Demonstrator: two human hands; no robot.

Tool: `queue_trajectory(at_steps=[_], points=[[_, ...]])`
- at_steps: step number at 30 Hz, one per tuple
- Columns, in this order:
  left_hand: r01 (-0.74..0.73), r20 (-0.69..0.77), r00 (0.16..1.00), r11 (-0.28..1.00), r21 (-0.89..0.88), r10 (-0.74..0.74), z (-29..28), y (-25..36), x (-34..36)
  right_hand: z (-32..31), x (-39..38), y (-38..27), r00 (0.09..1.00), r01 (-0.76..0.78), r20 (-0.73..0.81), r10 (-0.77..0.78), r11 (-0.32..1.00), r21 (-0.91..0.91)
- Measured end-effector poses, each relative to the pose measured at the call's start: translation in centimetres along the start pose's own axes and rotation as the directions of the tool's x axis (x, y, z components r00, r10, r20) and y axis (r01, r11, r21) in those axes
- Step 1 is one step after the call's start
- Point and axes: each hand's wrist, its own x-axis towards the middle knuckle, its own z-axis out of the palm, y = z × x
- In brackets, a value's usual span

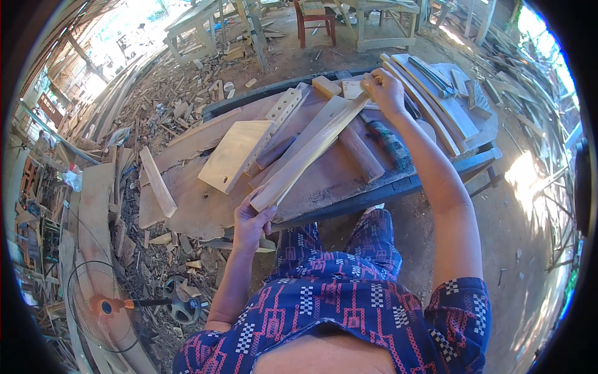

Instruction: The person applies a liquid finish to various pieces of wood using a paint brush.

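Head view: longish plank [311, 149] slants through mid-frame over table [177, 184]. Left hand [250, 225] has fingers pinched on near end, bit left of center; right hand [385, 93] grips far end, up top right of center. Pale board [238, 154] sits left of plank, fan [103, 305] lower left.

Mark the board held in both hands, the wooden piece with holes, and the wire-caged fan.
Held board [311, 151]: head view, middle of its length.
Holed wooden piece [283, 108]: head view, its perforated face.
Wire-caged fan [106, 307]: head view, central hub.
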Motion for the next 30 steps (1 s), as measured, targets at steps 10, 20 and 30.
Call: queue_trajectory(at_steps=[10,20,30], points=[[-0.021,0.001,1.000,1.000,0.004,0.021,-0.5,-0.4,0.2,0.1,-6.6,-12.2,0.916,0.309,0.226,-0.331,0.943,0.126],[-0.016,-0.001,1.000,1.000,0.014,0.016,-0.2,-0.8,0.3,-1.5,-10.6,-20.5,0.857,-0.006,0.415,-0.306,0.799,0.602],[-0.019,-0.005,1.000,0.999,0.036,0.019,-0.7,-0.9,0.4,1.0,-8.6,-15.5,0.791,-0.547,0.612,0.011,0.463,0.698]])
